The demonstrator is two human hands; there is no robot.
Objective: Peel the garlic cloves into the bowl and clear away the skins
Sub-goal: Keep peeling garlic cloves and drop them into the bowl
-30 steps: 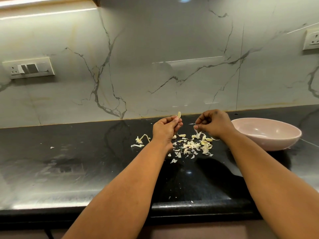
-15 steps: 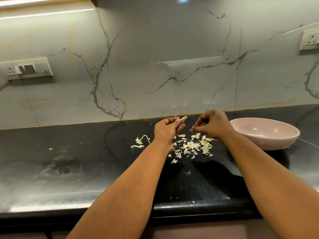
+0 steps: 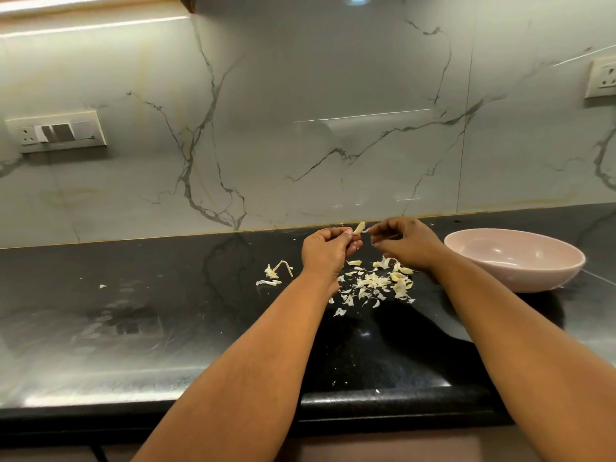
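My left hand (image 3: 328,250) pinches a pale garlic clove (image 3: 359,227) above the black counter. Just right of it, my right hand (image 3: 405,241) has its fingers curled, and its fingertips pinch a thin bit of skin at the clove's tip. Below both hands lies a scatter of garlic skins and pieces (image 3: 375,283). A garlic stem with its root end (image 3: 276,270) lies a little to the left of the pile. The pink bowl (image 3: 520,278) stands on the counter to the right of my right hand; I cannot see any cloves inside it.
The black counter (image 3: 166,311) runs along a marble wall and ends in a front edge near me. One stray skin flake (image 3: 102,286) lies far left. Wall sockets are mounted at the left (image 3: 56,133) and upper right (image 3: 603,78).
The clove in my left hand has tilted from upright towards the right. My right hand has moved in until its fingertips meet the clove's tip.
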